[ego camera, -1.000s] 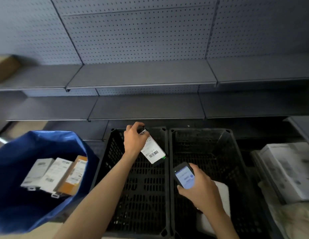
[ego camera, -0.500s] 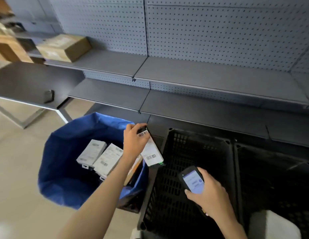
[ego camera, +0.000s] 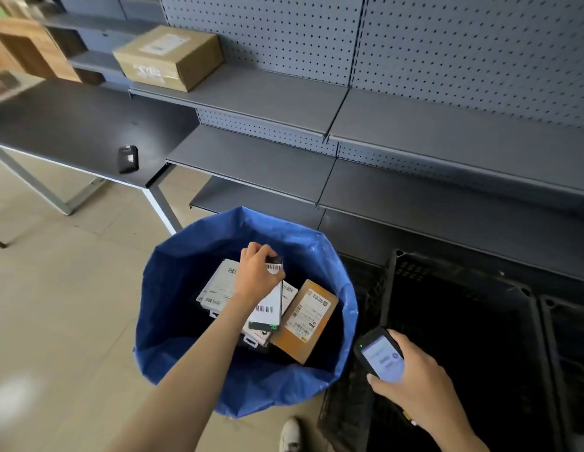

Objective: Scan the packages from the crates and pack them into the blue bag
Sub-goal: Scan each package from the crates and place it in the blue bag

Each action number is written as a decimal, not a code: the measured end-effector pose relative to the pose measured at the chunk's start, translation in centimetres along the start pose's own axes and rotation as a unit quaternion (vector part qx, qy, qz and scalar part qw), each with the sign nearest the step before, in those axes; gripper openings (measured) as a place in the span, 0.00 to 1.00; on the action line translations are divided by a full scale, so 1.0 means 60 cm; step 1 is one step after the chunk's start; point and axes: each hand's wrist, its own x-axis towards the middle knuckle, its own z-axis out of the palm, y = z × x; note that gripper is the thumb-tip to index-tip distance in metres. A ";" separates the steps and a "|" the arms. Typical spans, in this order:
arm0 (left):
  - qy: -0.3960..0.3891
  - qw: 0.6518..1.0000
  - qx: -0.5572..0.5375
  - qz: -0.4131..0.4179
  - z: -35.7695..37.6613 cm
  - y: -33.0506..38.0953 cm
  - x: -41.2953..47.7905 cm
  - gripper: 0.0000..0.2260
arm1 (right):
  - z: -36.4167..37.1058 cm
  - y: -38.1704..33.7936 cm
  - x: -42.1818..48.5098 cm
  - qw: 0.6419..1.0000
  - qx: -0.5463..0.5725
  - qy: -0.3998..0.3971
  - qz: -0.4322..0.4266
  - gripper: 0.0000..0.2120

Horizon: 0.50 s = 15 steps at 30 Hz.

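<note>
My left hand (ego camera: 256,278) grips the top end of a slim white package (ego camera: 268,309) with barcode labels, holding it upright inside the mouth of the blue bag (ego camera: 173,305). Under it in the bag lie white labelled boxes (ego camera: 219,287) and a brown cardboard package (ego camera: 305,324). My right hand (ego camera: 414,386) holds a black handheld scanner (ego camera: 378,357) with its screen lit, over the near left corner of a black plastic crate (ego camera: 460,353). The crate's inside looks dark; no packages show in it.
Grey metal shelves (ego camera: 382,125) with pegboard backs run behind the bag and crates. A cardboard box (ego camera: 168,57) sits on the upper left shelf. A dark table (ego camera: 72,125) at left carries a small black device (ego camera: 128,158). My white shoe (ego camera: 290,435) stands by the bag.
My view swung left from the crates to the bag. My left hand carried the white package from above the crate into the bag's mouth. The right hand kept the scanner.
</note>
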 end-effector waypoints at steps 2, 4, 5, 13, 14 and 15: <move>-0.030 0.999 0.027 0.025 0.015 -0.023 0.010 0.13 | 0.004 -0.003 0.002 1.000 0.003 -0.006 0.009 0.45; -0.070 0.995 0.057 0.053 0.035 -0.039 0.020 0.14 | 0.006 -0.006 0.003 1.000 0.000 -0.010 0.017 0.45; -0.093 0.991 0.071 0.060 0.045 -0.044 0.025 0.15 | 0.006 -0.007 0.003 1.000 0.000 -0.010 0.021 0.45; -0.187 0.972 0.124 0.065 0.114 -0.070 0.044 0.20 | 0.007 0.013 -0.001 0.998 0.016 -0.029 0.051 0.45; -0.193 0.971 0.125 0.062 0.118 -0.074 0.043 0.21 | 0.008 0.015 0.000 0.998 0.018 -0.030 0.054 0.45; -0.199 0.970 0.127 0.061 0.122 -0.078 0.041 0.22 | 0.010 0.017 0.000 0.998 0.020 -0.028 0.056 0.45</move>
